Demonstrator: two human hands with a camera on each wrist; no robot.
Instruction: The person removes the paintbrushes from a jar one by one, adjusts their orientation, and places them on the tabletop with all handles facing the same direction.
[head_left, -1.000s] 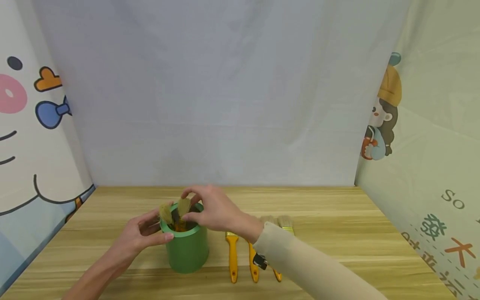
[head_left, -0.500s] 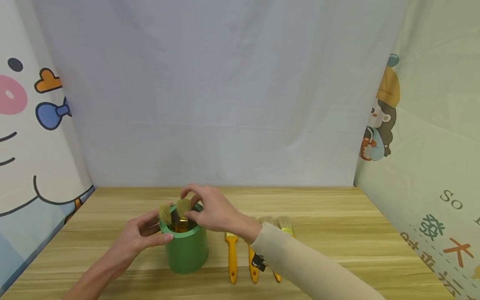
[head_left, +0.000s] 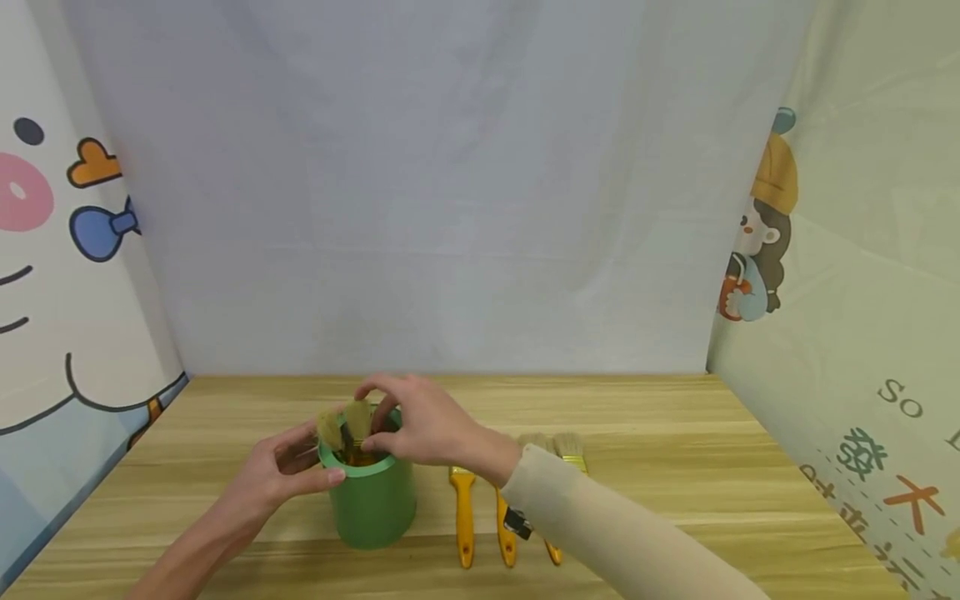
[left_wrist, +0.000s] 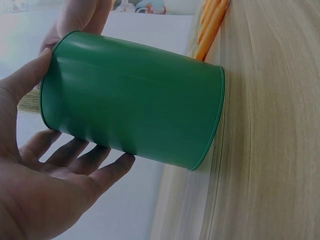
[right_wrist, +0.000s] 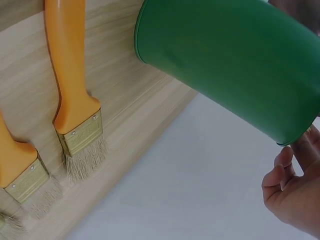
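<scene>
A green can [head_left: 372, 504] stands upright on the table, two paintbrushes inside it with bristles up. My left hand [head_left: 281, 471] holds the can from the left; in the left wrist view the thumb lies at the rim and the fingers [left_wrist: 95, 157] lie along the side. My right hand [head_left: 431, 425] reaches over the rim and pinches one paintbrush [head_left: 358, 419] near its bristles. The other paintbrush [head_left: 328, 429] leans at the left of the opening. Both handles are hidden inside the can.
Right of the can, several paintbrushes with orange handles lie side by side, among them a near paintbrush [head_left: 465, 517] and a far-right paintbrush [head_left: 570, 450]. My right sleeve [head_left: 622, 521] covers part of them. A pale cloth [head_left: 450, 183] hangs behind the wooden table [head_left: 675, 467].
My right hand has shifted slightly left, and the pinched paintbrush has moved left toward the other one in the can. My left hand and the can have stayed in place.
</scene>
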